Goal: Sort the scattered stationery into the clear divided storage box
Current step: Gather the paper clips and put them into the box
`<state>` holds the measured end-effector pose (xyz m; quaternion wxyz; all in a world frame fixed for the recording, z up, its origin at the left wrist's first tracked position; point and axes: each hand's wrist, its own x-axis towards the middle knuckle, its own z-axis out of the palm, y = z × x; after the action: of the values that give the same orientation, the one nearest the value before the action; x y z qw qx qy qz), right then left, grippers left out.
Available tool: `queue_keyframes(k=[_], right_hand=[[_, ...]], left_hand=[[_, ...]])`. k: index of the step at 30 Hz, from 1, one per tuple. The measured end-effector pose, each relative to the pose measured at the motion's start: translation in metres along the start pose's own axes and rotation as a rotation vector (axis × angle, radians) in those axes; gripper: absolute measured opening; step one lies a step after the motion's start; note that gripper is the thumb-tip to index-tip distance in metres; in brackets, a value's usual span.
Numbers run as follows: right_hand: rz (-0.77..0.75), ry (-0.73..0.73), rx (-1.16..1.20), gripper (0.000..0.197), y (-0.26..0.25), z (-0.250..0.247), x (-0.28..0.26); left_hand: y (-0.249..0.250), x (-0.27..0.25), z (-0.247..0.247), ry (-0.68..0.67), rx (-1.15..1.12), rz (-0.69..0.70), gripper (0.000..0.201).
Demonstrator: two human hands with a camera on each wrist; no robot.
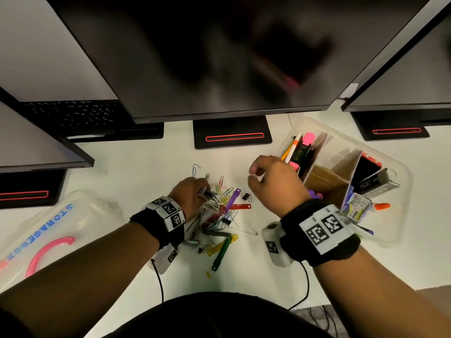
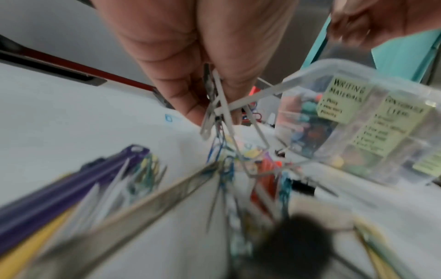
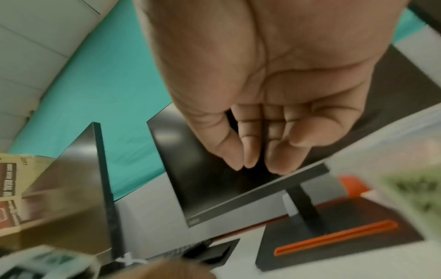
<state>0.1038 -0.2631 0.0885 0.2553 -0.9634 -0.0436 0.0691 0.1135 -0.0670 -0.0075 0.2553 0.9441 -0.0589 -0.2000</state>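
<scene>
A pile of scattered stationery (image 1: 219, 215) lies on the white desk: coloured paper clips, plastic file fasteners, black binder clips. My left hand (image 1: 203, 189) reaches into the pile's top left and pinches a bundle of metal fasteners and clips (image 2: 216, 105); in the left wrist view the left hand (image 2: 214, 115) has this bundle hanging from its fingertips. My right hand (image 1: 253, 176) hovers between the pile and the clear divided box (image 1: 400, 176). In the right wrist view the right hand (image 3: 253, 166) has curled fingers with the thumb against them, and nothing shows in it. The box (image 2: 353, 73) carries yellow labels.
The box holds pens and highlighters (image 1: 300, 147) in its left compartment, cardboard dividers, a black item and a glue bottle (image 1: 380, 206). Its lid (image 1: 48, 230) with a pink handle lies at the left. Monitor stands (image 1: 231, 135) and a keyboard (image 1: 73, 115) line the back.
</scene>
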Motion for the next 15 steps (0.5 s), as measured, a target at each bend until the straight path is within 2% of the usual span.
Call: queue_keyframes(k=[4, 8, 11, 15], right_hand=[[0.05, -0.246, -0.019, 0.03, -0.006, 0.019, 0.003], [0.089, -0.278, 0.074, 0.048, -0.006, 0.008, 0.008], [0.141, -0.318, 0.32, 0.06, -0.003, -0.005, 0.009], [0.219, -0.354, 0.647, 0.06, 0.008, -0.027, 0.005]], left_hand=[[0.016, -0.007, -0.024, 0.101, -0.124, 0.019, 0.024], [0.037, -0.012, -0.051, 0.188, -0.241, 0.075, 0.023], [0.059, -0.014, -0.064, 0.229, -0.303, 0.104, 0.023], [0.099, -0.011, -0.074, 0.254, -0.348, 0.173, 0.022]])
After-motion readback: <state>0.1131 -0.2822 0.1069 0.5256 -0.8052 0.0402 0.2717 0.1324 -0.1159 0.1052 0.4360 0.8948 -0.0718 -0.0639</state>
